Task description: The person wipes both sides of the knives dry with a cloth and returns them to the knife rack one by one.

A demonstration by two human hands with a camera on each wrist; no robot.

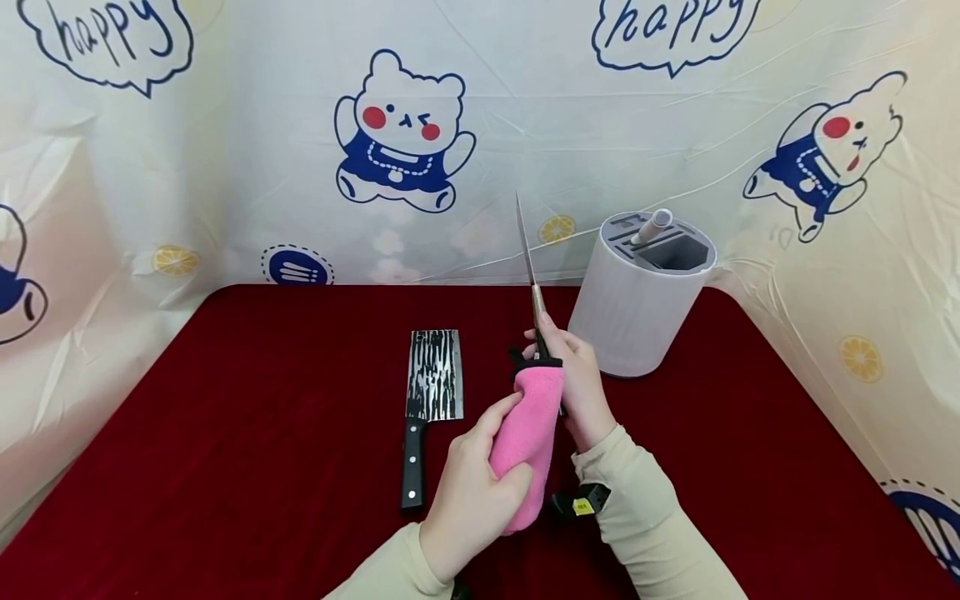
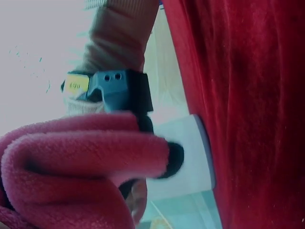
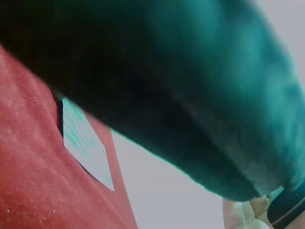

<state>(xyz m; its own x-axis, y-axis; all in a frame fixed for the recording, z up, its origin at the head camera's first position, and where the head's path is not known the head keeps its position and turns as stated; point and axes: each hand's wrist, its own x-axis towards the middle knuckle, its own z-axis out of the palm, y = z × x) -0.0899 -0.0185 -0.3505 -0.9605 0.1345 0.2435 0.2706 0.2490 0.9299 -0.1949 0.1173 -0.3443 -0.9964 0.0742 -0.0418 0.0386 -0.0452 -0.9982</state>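
My left hand (image 1: 474, 490) grips a folded pink cloth (image 1: 529, 417) with dark trim, thumb on top. My right hand (image 1: 583, 385) holds a narrow knife (image 1: 527, 246) around its handle, the thin blade pointing up and away. The cloth's dark-edged end overlaps the knife handle in the head view. Folds of the cloth (image 2: 90, 157) fill much of the left wrist view, and the right wrist view is mostly covered by a blurred dark shape. Left of both hands lies a cleaver (image 1: 435, 375), its black riveted handle toward me.
A white knife block (image 1: 626, 312) stands at the back right, a pale round handle (image 1: 652, 225) sticking out of its slotted top. Dark red cloth (image 1: 262, 433) covers the table. Behind it hangs a printed white curtain (image 1: 285, 167).
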